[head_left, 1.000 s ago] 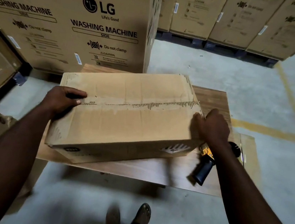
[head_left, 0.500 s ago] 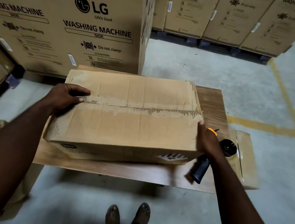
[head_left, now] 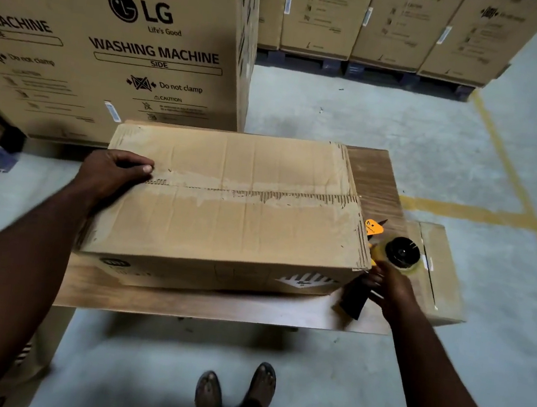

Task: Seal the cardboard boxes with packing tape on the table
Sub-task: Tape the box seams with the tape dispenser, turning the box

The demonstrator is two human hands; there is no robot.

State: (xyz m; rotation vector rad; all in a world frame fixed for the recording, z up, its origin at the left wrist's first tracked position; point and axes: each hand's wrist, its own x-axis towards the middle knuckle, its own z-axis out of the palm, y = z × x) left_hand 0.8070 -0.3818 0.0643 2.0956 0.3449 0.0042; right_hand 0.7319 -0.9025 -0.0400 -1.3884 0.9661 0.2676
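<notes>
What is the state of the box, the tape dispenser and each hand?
Cardboard box: flaps closed, lying on the table, seam without fresh tape.
Tape dispenser: beside the box's right end, not yet applied.
Left hand: resting on the box top at the seam.
Right hand: at the dispenser's handle, grip blurred.

box [head_left: 231, 219]: matt creased cardboard | table [head_left: 214, 305]: grained wood | floor [head_left: 370, 131]: rough concrete
</notes>
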